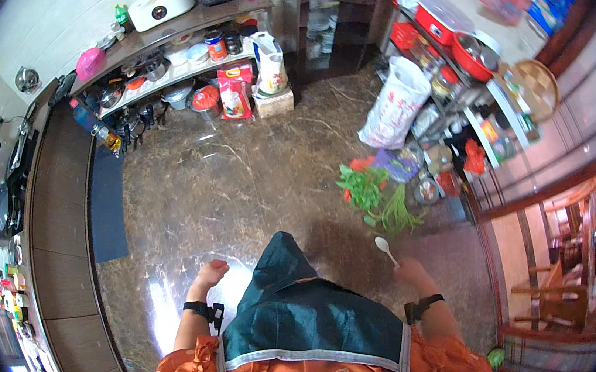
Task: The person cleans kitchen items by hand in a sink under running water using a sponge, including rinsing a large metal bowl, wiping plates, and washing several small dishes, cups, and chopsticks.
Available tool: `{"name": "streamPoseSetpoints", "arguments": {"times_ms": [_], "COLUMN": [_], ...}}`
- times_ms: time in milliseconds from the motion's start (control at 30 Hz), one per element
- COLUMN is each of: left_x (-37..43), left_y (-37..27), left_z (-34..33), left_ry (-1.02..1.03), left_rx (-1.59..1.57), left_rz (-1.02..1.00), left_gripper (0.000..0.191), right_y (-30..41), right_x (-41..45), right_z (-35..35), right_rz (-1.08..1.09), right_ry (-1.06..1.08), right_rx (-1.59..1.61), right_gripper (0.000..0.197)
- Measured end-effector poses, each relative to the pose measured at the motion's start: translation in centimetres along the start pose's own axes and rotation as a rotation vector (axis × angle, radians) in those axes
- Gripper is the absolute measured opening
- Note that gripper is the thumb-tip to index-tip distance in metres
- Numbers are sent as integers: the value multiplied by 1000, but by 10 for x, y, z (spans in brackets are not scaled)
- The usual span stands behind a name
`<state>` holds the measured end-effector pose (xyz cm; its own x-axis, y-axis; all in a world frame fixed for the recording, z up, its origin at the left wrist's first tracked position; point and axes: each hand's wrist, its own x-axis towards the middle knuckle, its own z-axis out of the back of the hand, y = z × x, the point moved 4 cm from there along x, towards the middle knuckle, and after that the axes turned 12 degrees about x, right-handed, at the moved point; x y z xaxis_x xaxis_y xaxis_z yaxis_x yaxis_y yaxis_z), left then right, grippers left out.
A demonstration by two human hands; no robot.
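My right hand (410, 273) is closed around the handle of a white spoon (383, 244), its bowl pointing up and away from me. My left hand (211, 273) is at the left of my dark green apron (314, 318), over the shiny floor, with its fingers loosely curled; whether they are apart is hard to see. It appears to hold nothing. A black strap is on each wrist. Beyond the spoon, leafy greens (363, 184) and long green stalks (399, 212) lie on the floor.
A large white plastic bag (396, 101) stands by the crowded rack at right. Along the left runs a counter with dark cabinets (67, 281) and a dark mat (108, 209) beside it. A low shelf (173, 81) with pots and a red sack (236, 96) are ahead.
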<state>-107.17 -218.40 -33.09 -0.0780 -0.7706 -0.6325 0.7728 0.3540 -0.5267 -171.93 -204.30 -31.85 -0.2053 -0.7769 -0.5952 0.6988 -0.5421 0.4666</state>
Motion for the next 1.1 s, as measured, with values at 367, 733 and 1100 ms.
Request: {"name": "streamPoseSetpoints", "arguments": {"times_ms": [367, 733, 1100], "left_x": [422, 694, 814], "left_y": [-293, -892, -1334], "left_z": [155, 145, 1], "left_ry": [-67, 318, 740], "left_rx": [384, -176, -459], "left_rz": [-259, -585, -684], "left_gripper": [34, 35, 42], "right_y": [147, 77, 121], "right_x": [290, 465, 642], "right_z": [185, 310, 548], "right_rz": [-127, -275, 20], "right_ry": [40, -293, -418], "right_rx": [-105, 351, -51], "right_gripper": [32, 29, 25]}}
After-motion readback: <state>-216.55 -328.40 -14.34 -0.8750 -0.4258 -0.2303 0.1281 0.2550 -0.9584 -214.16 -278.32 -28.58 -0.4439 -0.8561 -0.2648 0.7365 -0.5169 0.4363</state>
